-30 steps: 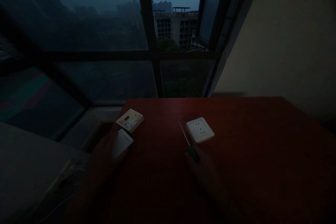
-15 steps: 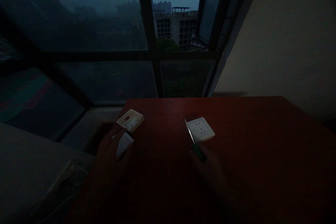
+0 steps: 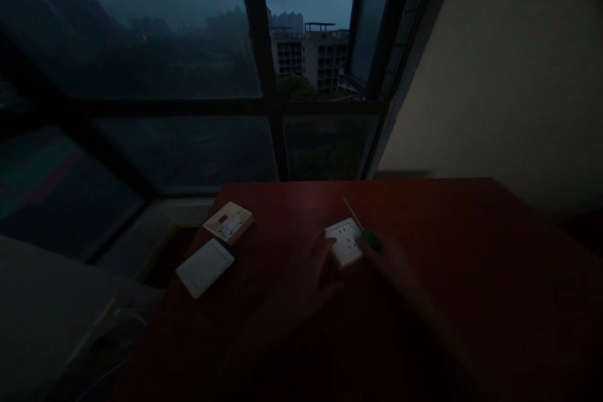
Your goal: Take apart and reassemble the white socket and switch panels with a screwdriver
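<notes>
A white wall socket lies face up on the red-brown table, its slots showing. My left hand reaches in from the left with fingers apart, the fingertips at the socket's left edge. They may be touching it, but the dim light hides this. Closed around the green handle of a screwdriver is my right hand, just right of the socket. The metal shaft points up and away past the socket's right corner. Further left lie a flat white cover plate and a cream-coloured back box.
The dark red-brown table runs to a framed window at the back. A pale wall rises on the right. On the lower left, a white cable hangs below the table's edge.
My left hand has let go of the white cover plate and moved right to the socket. The socket has turned and shifted slightly left, while my right hand moved up and right with the screwdriver.
</notes>
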Available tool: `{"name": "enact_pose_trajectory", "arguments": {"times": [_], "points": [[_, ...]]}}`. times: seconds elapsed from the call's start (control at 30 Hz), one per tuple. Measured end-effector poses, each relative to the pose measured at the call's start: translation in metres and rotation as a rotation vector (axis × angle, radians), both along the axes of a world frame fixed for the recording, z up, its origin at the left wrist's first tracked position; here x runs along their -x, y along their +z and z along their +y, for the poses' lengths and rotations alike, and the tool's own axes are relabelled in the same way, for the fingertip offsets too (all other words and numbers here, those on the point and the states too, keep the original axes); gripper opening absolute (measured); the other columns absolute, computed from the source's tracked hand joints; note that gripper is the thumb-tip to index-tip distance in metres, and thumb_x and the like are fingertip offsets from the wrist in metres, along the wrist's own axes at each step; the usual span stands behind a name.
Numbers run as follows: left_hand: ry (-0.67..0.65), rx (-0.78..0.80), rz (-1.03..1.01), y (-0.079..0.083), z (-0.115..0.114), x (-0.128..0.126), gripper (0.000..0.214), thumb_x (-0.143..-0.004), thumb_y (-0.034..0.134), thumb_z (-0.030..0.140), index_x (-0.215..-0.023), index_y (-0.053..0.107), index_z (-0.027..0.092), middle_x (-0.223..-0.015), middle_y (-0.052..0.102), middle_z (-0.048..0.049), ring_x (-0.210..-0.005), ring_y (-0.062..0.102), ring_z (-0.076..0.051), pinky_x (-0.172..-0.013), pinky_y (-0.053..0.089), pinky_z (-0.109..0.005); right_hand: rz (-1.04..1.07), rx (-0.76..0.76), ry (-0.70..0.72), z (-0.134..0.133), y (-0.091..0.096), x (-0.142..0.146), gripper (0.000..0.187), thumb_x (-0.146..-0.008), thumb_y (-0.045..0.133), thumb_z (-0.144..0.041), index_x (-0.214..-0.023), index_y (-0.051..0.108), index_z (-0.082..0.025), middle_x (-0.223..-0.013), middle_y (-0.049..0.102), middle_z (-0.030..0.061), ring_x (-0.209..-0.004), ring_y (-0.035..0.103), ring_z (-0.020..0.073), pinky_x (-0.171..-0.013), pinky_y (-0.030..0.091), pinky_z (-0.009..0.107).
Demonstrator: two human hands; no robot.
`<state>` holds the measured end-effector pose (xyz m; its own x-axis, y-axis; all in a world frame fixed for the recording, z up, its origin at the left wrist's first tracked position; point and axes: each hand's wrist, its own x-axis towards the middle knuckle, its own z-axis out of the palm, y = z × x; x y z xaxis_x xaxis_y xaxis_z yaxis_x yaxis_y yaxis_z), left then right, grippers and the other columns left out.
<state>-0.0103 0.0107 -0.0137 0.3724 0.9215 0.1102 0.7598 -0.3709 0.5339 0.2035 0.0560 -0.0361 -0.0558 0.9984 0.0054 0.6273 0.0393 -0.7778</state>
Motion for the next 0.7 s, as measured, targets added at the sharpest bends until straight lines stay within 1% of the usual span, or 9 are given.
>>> {"name": "enact_pose_trajectory", "arguments": {"times": [0.1, 0.17, 0.23, 0.33, 0.43, 0.53, 0.57, 0.6, 0.7], "points": [[0.029, -0.016, -0.009, -0.008, 0.006, -0.009, 0.085, -0.068, 0.077, 0.041, -0.14, 0.036, 0.023, -0.149, 0.03, -0.0119, -0.136, 0.028, -0.033, -0.11, 0.03, -0.051, 0.015, 0.002, 0.072, -0.014, 0.001, 0.016, 0.037, -0.086, 0.049, -0.041, -0.108, 0.067, -0.017, -0.097, 0.072, 0.0083, -0.083, 0.067, 0.0215, -0.073, 0.049, 0.03], [0.026, -0.015, -0.001, -0.013, 0.006, -0.01, 0.084, -0.069, 0.075, 0.044, -0.14, 0.035, 0.022, -0.146, 0.035, -0.0124, -0.133, 0.033, -0.034, -0.109, 0.031, -0.052, 0.025, 0.002, 0.112, -0.025, 0.003, 0.024, 0.035, -0.086, 0.05, -0.038, -0.111, 0.066, -0.019, -0.102, 0.072, 0.0075, -0.088, 0.067, 0.0216, -0.079, 0.049, 0.031], [0.021, -0.011, 0.001, -0.017, 0.004, -0.008, 0.079, -0.073, 0.071, 0.045, -0.14, 0.035, 0.022, -0.143, 0.039, -0.0125, -0.131, 0.037, -0.033, -0.108, 0.033, -0.051, 0.023, 0.006, 0.116, -0.037, 0.005, 0.025, 0.035, -0.085, 0.05, -0.036, -0.112, 0.066, -0.02, -0.109, 0.07, 0.0079, -0.095, 0.066, 0.0227, -0.085, 0.049, 0.034], [0.036, -0.018, -0.005, -0.02, 0.003, -0.001, 0.076, -0.075, 0.069, 0.045, -0.14, 0.035, 0.023, -0.144, 0.038, -0.0124, -0.131, 0.037, -0.033, -0.107, 0.033, -0.051, -0.023, 0.047, 0.03, -0.058, 0.006, 0.014, 0.036, -0.085, 0.05, -0.038, -0.11, 0.067, -0.019, -0.107, 0.071, 0.0093, -0.094, 0.067, 0.0246, -0.085, 0.05, 0.037], [0.052, 0.006, -0.02, -0.022, 0.005, 0.006, 0.081, -0.074, 0.07, 0.047, -0.141, 0.033, 0.022, -0.147, 0.034, -0.0131, -0.133, 0.034, -0.033, -0.108, 0.032, -0.051, -0.038, 0.058, -0.07, -0.089, 0.0, -0.008, 0.038, -0.083, 0.051, -0.041, -0.111, 0.067, -0.021, -0.112, 0.07, 0.0083, -0.1, 0.066, 0.0253, -0.088, 0.051, 0.037], [0.031, 0.037, -0.032, -0.022, 0.007, 0.011, 0.086, -0.072, 0.071, 0.048, -0.143, 0.031, 0.022, -0.148, 0.032, -0.0123, -0.135, 0.031, -0.033, -0.11, 0.03, -0.05, -0.109, 0.047, -0.151, -0.125, -0.013, -0.03, 0.042, -0.082, 0.053, -0.045, -0.115, 0.066, -0.023, -0.115, 0.069, 0.0079, -0.102, 0.066, 0.0261, -0.09, 0.053, 0.039], [0.02, 0.044, -0.029, -0.022, 0.008, 0.012, 0.087, -0.072, 0.071, 0.048, -0.143, 0.03, 0.022, -0.149, 0.031, -0.0119, -0.135, 0.031, -0.032, -0.11, 0.029, -0.05, -0.11, 0.06, -0.129, -0.136, -0.018, -0.034, 0.043, -0.081, 0.054, -0.044, -0.117, 0.065, -0.024, -0.116, 0.069, 0.0072, -0.102, 0.066, 0.0255, -0.088, 0.054, 0.037], [0.014, 0.048, -0.025, -0.021, 0.008, 0.013, 0.088, -0.071, 0.072, 0.047, -0.144, 0.029, 0.022, -0.149, 0.031, -0.0116, -0.135, 0.031, -0.032, -0.11, 0.03, -0.049, -0.112, 0.058, -0.122, -0.147, -0.023, -0.036, 0.043, -0.081, 0.054, -0.045, -0.117, 0.065, -0.025, -0.117, 0.068, 0.0064, -0.102, 0.066, 0.0254, -0.088, 0.055, 0.036], [-0.01, 0.04, -0.015, -0.018, 0.008, 0.015, 0.087, -0.072, 0.071, 0.046, -0.144, 0.028, 0.022, -0.149, 0.031, -0.0112, -0.134, 0.032, -0.032, -0.11, 0.03, -0.049, -0.169, -0.018, -0.239, -0.172, -0.035, -0.032, 0.038, -0.08, 0.055, -0.047, -0.112, 0.067, -0.03, -0.11, 0.072, 0.0046, -0.094, 0.069, 0.0265, -0.08, 0.058, 0.036]]}}
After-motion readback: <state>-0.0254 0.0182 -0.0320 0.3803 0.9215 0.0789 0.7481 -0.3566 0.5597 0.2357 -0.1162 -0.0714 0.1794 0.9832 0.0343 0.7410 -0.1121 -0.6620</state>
